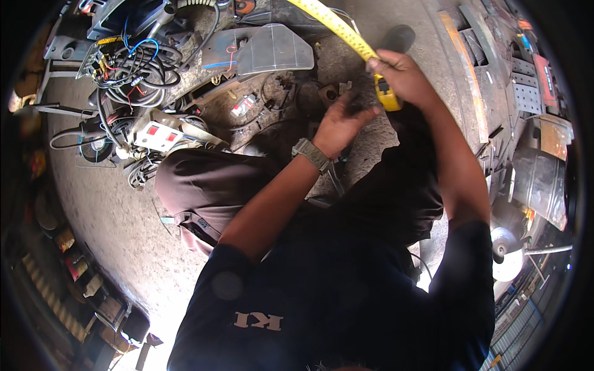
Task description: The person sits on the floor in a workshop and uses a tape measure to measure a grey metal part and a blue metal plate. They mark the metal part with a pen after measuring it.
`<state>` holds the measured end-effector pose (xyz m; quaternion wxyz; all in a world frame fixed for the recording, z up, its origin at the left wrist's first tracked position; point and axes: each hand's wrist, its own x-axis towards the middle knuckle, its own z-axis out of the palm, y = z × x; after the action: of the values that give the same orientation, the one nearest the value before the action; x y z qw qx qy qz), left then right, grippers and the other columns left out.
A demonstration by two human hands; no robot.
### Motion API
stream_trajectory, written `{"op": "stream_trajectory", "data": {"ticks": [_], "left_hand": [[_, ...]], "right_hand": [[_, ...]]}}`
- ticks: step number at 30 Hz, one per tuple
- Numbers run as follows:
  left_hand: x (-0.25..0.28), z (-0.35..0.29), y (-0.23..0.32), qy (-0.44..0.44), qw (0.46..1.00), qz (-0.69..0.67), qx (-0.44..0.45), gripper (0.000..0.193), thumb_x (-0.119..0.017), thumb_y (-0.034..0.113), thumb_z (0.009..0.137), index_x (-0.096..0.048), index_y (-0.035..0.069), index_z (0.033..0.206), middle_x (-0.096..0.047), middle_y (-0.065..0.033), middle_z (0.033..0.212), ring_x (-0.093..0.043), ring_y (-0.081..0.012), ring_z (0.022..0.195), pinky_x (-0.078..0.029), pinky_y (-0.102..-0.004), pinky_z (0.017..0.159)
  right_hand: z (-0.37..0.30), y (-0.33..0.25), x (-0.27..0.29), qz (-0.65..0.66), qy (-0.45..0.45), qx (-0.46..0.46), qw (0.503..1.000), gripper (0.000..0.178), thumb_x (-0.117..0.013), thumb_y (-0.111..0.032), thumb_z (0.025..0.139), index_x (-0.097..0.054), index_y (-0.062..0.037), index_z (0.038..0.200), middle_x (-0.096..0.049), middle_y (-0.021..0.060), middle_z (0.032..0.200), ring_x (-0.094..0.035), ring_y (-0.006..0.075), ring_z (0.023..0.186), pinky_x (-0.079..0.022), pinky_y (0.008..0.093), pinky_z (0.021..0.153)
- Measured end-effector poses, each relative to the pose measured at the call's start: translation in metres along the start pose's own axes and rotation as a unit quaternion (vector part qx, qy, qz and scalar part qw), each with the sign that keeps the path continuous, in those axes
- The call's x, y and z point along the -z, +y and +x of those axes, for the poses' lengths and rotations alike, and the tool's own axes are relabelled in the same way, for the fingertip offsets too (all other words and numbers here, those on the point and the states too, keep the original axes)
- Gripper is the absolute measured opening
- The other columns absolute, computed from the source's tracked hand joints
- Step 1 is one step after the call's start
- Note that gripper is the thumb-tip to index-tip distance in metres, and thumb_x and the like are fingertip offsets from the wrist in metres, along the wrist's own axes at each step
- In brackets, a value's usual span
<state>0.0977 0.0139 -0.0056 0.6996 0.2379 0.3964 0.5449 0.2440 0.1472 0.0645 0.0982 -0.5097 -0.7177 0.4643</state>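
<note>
My right hand [403,75] grips a yellow tape measure [388,96]; thumb and fingers pinch it where the blade leaves the case. From there the yellow blade [334,23] runs out toward the far upper edge, where its end passes out of view. My left hand [341,127], with a watch [312,154] on its wrist, holds nothing that I can see. Its thumb stretches toward the tape case and stays just short of it, with the fingers apart and partly in shadow. Beyond it on the ground lie dark metal parts.
A coil of black cables [145,74] lies at the far left, near a white box with red switches [162,135]. Grey metal plates [275,51] rest ahead. Along the right lie a long wooden strip [467,77], a perforated plate [526,86] and a disc [504,241].
</note>
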Motion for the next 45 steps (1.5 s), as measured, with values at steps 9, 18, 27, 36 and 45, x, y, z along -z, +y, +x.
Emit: {"op": "stream_trajectory", "data": {"ticks": [9,18,27,36,45], "left_hand": [[-0.01,-0.002,0.011,-0.023,0.927,0.369,-0.067,0.051,-0.076,0.029,0.089,-0.055,-0.001,0.124,-0.068,-0.024,0.12,-0.068,-0.0374,0.114,-0.054,-0.0417,0.092],[0.11,0.002,-0.116,-0.033,0.797,0.573,0.189,0.066,-0.073,0.036,0.082,-0.057,-0.003,0.133,-0.072,-0.0271,0.115,-0.069,-0.0434,0.11,-0.056,-0.0488,0.093],[0.136,0.078,-0.108,0.188,0.768,0.585,0.18,0.055,-0.07,0.025,0.09,-0.056,-0.008,0.131,-0.067,-0.0304,0.122,-0.067,-0.0438,0.113,-0.057,-0.0485,0.097],[0.168,0.079,-0.137,0.087,0.715,0.646,0.252,0.062,-0.065,0.024,0.093,-0.045,-0.008,0.142,-0.046,-0.031,0.147,-0.054,-0.0428,0.131,-0.045,-0.0498,0.112],[0.131,0.043,-0.063,0.042,0.734,0.674,0.081,0.034,-0.068,0.029,0.091,-0.074,0.001,0.108,-0.072,-0.0243,0.107,-0.07,-0.0426,0.103,-0.058,-0.0464,0.09]], "right_hand": [[-0.008,-0.019,-0.018,0.165,0.208,0.092,0.96,0.026,-0.066,-0.026,0.103,-0.076,-0.0017,0.103,-0.072,0.0015,0.087,-0.062,0.0076,0.081,-0.051,0.0271,0.075],[0.009,-0.127,0.077,-0.098,0.412,0.444,0.79,0.033,-0.055,0.004,0.099,-0.067,-0.0019,0.128,-0.073,0.0052,0.101,-0.065,0.0159,0.088,-0.051,0.0294,0.083],[0.01,-0.094,0.031,-0.163,0.19,0.313,0.916,0.017,-0.064,-0.019,0.102,-0.075,-0.0102,0.111,-0.074,0.0113,0.098,-0.067,0.021,0.083,-0.052,0.0357,0.077],[0.032,-0.046,-0.025,-0.257,0.157,0.27,0.915,0.041,-0.056,0.003,0.09,-0.071,-0.0193,0.121,-0.073,0.0124,0.112,-0.071,0.0371,0.096,-0.059,0.0455,0.085],[0.033,-0.01,-0.038,-0.21,0.095,0.14,0.963,0.03,-0.054,-0.004,0.097,-0.072,-0.0131,0.119,-0.067,0.0225,0.083,-0.068,0.0401,0.078,-0.053,0.0441,0.071]]}}
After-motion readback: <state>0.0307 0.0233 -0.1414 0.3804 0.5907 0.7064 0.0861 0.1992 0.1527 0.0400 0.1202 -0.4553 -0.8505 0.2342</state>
